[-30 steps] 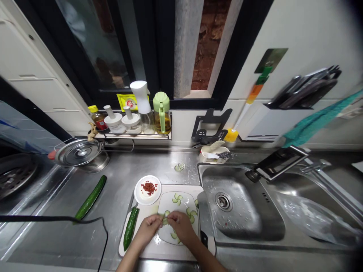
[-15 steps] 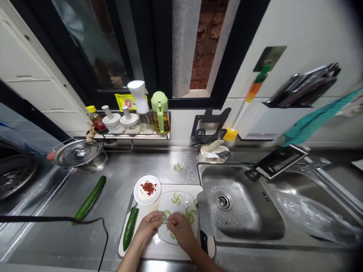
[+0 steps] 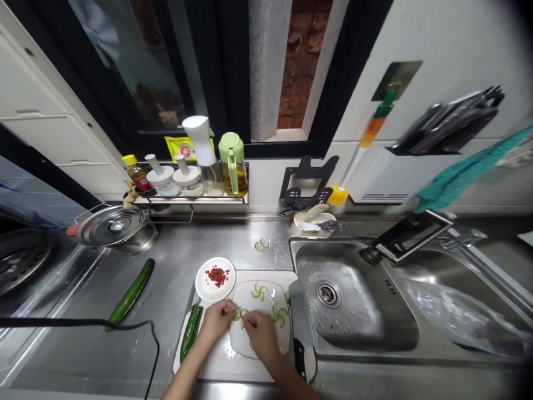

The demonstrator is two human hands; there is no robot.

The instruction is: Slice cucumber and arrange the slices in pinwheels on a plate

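Both hands have edged farther onto the plate (image 3: 267,305): left hand (image 3: 216,322) and right hand (image 3: 260,334) meet fingertip to fingertip, pinching thin cucumber slices (image 3: 240,314) at its left side, close together so the slices stay overlapped.

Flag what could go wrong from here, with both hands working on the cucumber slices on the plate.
1. The knife lies just right of the plate, close by the right hand; a sideways reach might brush its blade.
2. The knife sits at the edge of the board by the sink and could be nudged in.
3. The left hand works near the berry dish and may knock it.
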